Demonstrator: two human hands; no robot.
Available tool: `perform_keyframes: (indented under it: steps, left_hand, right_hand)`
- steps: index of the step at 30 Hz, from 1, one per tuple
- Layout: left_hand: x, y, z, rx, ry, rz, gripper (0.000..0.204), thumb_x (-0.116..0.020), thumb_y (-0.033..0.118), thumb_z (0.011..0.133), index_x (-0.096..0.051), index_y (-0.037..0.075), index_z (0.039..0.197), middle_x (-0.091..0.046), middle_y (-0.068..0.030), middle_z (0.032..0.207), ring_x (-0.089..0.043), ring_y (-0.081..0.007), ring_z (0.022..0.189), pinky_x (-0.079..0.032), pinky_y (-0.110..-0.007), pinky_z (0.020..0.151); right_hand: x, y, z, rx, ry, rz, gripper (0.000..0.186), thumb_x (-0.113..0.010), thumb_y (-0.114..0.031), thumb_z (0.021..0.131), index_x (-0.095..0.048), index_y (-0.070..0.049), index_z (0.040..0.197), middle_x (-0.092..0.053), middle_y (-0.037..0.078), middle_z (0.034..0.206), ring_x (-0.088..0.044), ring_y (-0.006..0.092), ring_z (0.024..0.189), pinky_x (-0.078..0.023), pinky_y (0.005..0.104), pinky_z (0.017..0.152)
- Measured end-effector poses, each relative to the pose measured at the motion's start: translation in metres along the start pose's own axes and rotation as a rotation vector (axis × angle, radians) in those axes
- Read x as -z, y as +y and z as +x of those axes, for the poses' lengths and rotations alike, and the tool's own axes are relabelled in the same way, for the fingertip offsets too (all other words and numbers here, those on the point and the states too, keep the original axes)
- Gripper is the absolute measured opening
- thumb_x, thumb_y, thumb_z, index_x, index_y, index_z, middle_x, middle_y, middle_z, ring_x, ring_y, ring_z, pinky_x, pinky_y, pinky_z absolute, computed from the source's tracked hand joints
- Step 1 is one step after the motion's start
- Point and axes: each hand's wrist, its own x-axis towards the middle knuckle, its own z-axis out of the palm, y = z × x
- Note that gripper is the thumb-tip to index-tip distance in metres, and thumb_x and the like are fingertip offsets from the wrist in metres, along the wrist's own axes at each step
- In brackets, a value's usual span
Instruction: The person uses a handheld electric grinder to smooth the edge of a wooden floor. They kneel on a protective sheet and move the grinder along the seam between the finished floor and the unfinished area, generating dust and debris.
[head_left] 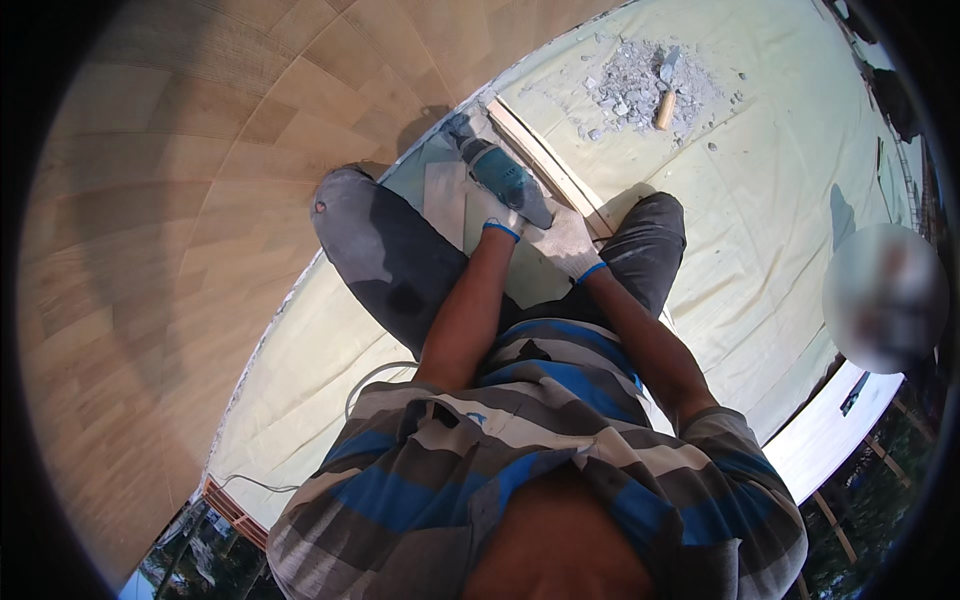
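Note:
Both my hands wear whitish work gloves with blue cuffs and grip one teal power tool (pixel 505 180) between my knees. My left hand (pixel 508 218) closes on the near part of its body. Just right of it, my right hand (pixel 566 240) wraps the rear end. The tool's dark grey head points up and left, close to the lower edge of the tan tiled wall (pixel 230 190); dust and shadow hide its tip. Under and beside the tool lie a flat pale piece (pixel 445 197) and a greyish-green surface.
Wooden strips (pixel 545 160) lie just right of the tool. Farther off, a wooden-handled hand tool (pixel 665 110) rests on a pile of grey rubble (pixel 625 90). Creased pale yellow sheeting (pixel 760 210) covers the floor. A cable (pixel 375 375) curves beside my left thigh.

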Motion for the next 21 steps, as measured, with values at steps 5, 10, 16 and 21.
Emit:
perform_keyframes:
  steps: [5,10,16,21]
  left_hand:
    - [-0.027,-0.033,0.005,-0.114,0.239,0.161,0.116,-0.018,0.100,0.092,-0.055,0.011,0.156,-0.067,-0.0162,0.141,-0.066,-0.0353,0.125,-0.055,-0.057,0.107]
    - [-0.002,-0.003,0.017,-0.053,-0.277,0.101,0.102,-0.033,0.085,0.103,-0.039,0.007,0.167,-0.053,-0.0132,0.161,-0.051,-0.0307,0.146,-0.041,-0.052,0.124]
    - [0.006,0.005,0.017,-0.064,-0.356,0.088,0.085,-0.041,0.068,0.111,-0.036,0.006,0.169,-0.047,-0.0138,0.166,-0.044,-0.0297,0.153,-0.030,-0.048,0.133]
    - [-0.046,-0.019,0.001,0.093,-0.518,0.059,0.074,-0.051,0.058,0.111,-0.044,0.006,0.164,-0.055,-0.0139,0.159,-0.051,-0.0294,0.147,-0.036,-0.048,0.129]
  right_hand:
    - [0.019,0.020,0.012,0.034,0.028,-0.198,0.054,-0.074,-0.039,0.091,-0.072,-0.004,0.132,-0.078,0.027,0.112,-0.076,0.0425,0.106,-0.059,0.0466,0.093]
    - [0.002,0.017,0.038,0.132,-0.031,-0.318,0.058,-0.072,-0.040,0.089,-0.071,-0.007,0.136,-0.076,0.029,0.114,-0.074,0.0466,0.108,-0.058,0.0520,0.093]
    - [-0.006,0.012,0.044,0.097,-0.005,-0.442,0.055,-0.072,-0.040,0.087,-0.070,-0.002,0.127,-0.075,0.032,0.112,-0.071,0.0507,0.107,-0.057,0.0560,0.094]
    - [0.011,0.019,0.037,0.125,-0.100,-0.232,0.056,-0.072,-0.037,0.087,-0.068,0.000,0.129,-0.074,0.032,0.115,-0.070,0.0505,0.109,-0.056,0.0550,0.096]
